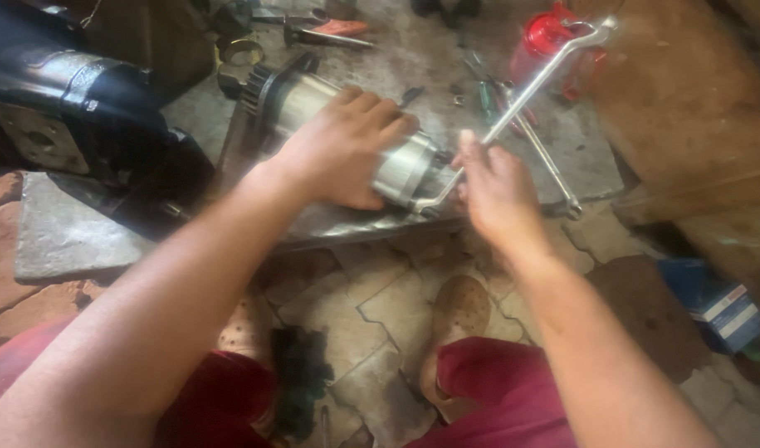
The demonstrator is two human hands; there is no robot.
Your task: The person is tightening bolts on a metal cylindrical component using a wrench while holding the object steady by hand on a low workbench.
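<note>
Your left hand [342,149] is spread and clamped over the silver cylindrical motor housing [400,166], which lies on the stone slab [587,158] at centre frame, its gear end [259,87] toward the upper left. Your right hand [492,187] is closed around the long silver wrench [533,87], whose lower end touches the housing's right end.

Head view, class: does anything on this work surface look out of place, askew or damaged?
Nothing looks damaged. The left hand steadies a silver cylindrical motor part lying on its side; the right hand holds a long wrench at its end. Loose tools lie scattered behind, beside a red container.
</note>
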